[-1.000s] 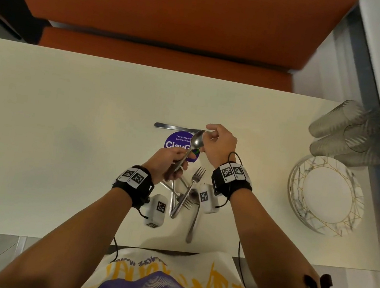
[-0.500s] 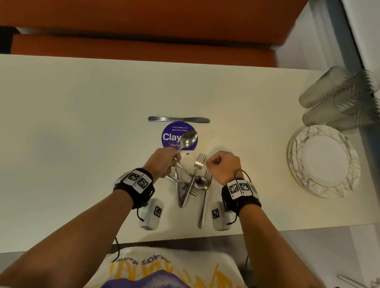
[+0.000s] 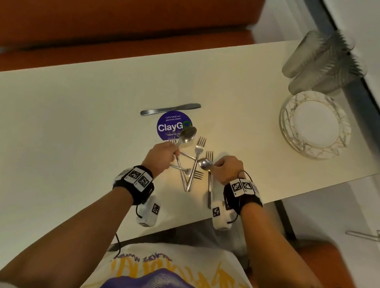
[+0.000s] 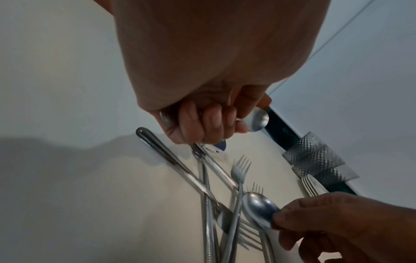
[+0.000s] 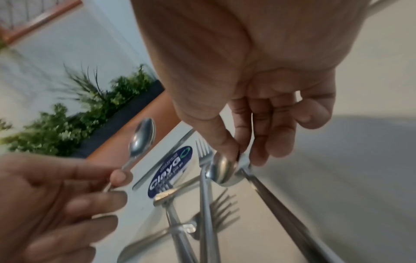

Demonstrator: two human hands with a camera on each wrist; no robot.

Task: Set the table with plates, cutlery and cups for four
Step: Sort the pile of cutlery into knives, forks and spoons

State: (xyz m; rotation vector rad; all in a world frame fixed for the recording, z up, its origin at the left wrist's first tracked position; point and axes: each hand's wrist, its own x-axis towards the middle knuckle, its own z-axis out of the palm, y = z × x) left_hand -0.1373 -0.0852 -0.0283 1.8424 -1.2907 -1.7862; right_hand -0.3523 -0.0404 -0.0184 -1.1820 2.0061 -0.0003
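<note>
My left hand [image 3: 173,152] grips the handle of a spoon [image 3: 187,134], its bowl raised over the purple sticker [image 3: 170,126]; the same spoon [image 5: 141,138] shows in the right wrist view. My right hand [image 3: 214,166] pinches a second spoon [image 3: 205,164] at the neck by its bowl, at the right side of the cutlery pile [image 3: 190,176]. That pinch is seen close in the right wrist view, thumb and finger on the spoon [image 5: 223,169]. Forks and spoons lie crossed on the white table [image 3: 61,137]. A knife [image 3: 170,112] lies alone beyond the sticker.
A stack of gold-patterned plates [image 3: 315,125] sits at the table's right end, with several textured cups [image 3: 324,62] lying on their sides behind it. An orange bench [image 3: 120,10] runs along the far side. The table's near edge is just under my wrists.
My right hand left the knife at the far side, came back to the pile and pinched a spoon. The left hand lowered slightly, still holding its spoon. The view swung left.
</note>
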